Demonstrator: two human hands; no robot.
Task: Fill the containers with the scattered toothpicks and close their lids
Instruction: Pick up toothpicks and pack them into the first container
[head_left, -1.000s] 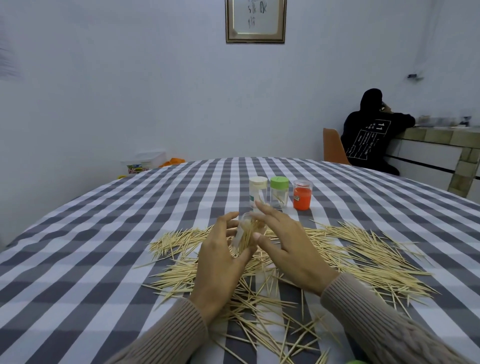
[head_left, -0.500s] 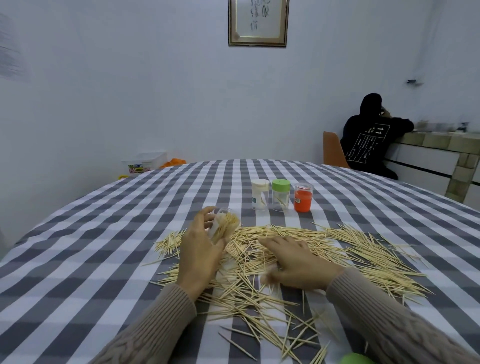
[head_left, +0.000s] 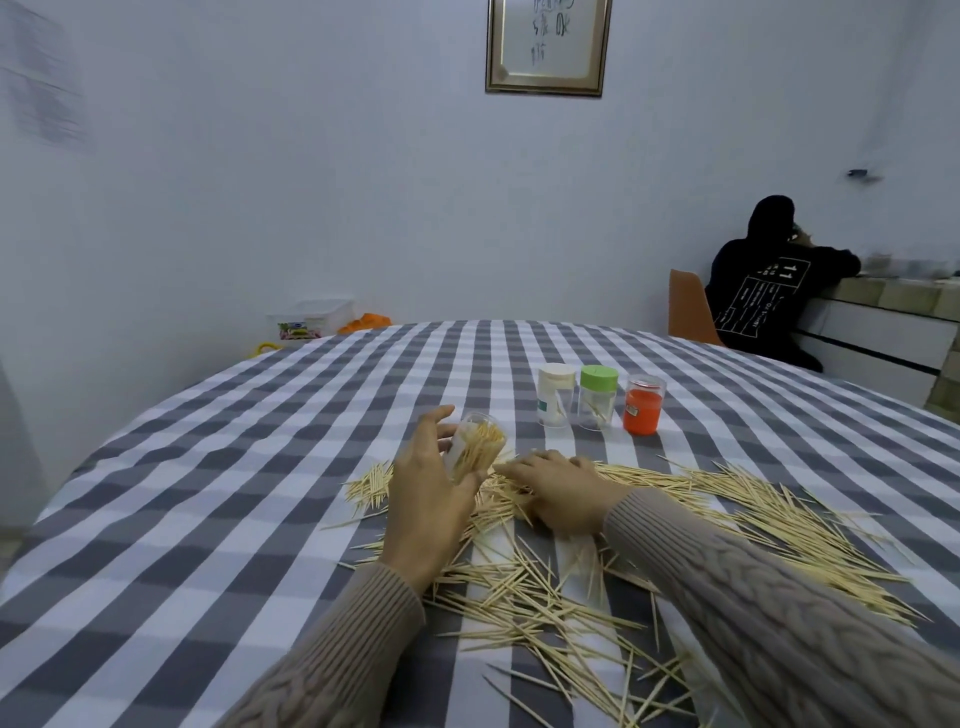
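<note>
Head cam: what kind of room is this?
Likely a home dining room: round table in a checked cloth, framed picture on a plain wall, tiled counter where someone sits.

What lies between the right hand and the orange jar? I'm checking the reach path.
In the head view, mostly bare checked tablecloth, with the far edge of the scattered toothpicks just beyond the right hand; nothing else before the orange jar.

Both arms reach forward in knitted sleeves. The left hand (head_left: 423, 496) is raised upright, fingers (head_left: 434, 421) and thumb curled in a grip. The right hand (head_left: 558, 483) lies palm down, fingers (head_left: 511, 467) bent, pressed low.
</note>
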